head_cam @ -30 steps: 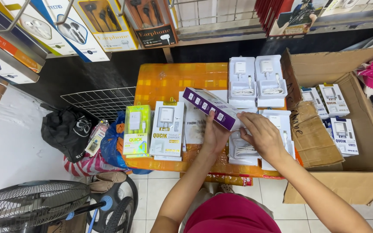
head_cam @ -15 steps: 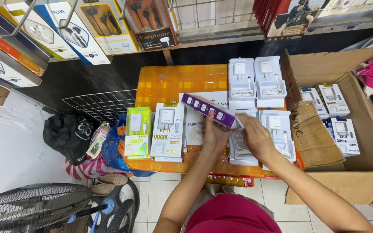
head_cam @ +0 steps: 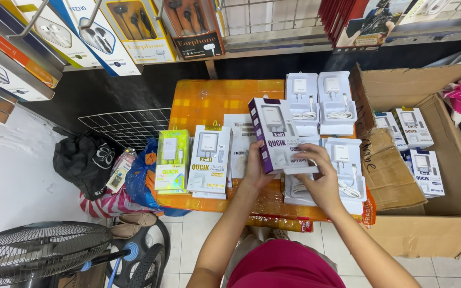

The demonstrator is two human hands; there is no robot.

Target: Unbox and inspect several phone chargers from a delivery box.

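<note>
A white charger box with a purple edge (head_cam: 276,134) is held over an orange table (head_cam: 214,101), its printed front facing up. My left hand (head_cam: 253,170) grips its lower left edge and my right hand (head_cam: 320,178) supports its lower right corner. Under the hands lie more white charger boxes (head_cam: 342,160). A green charger box (head_cam: 171,160) and a stack of white charger boxes with yellow trim (head_cam: 209,159) lie at the table's left. Two white charger packs (head_cam: 321,98) rest at the back right.
An open cardboard box (head_cam: 454,176) with more charger boxes stands to the right. A black bag (head_cam: 84,162), a wire rack (head_cam: 126,125) and a blue bag (head_cam: 140,176) lie to the left. A floor fan (head_cam: 44,256) sits bottom left. Earphone packs (head_cam: 134,26) hang above.
The purple-edged box has turned from edge-on to show its white front, and both hands have shifted under it while holding it.
</note>
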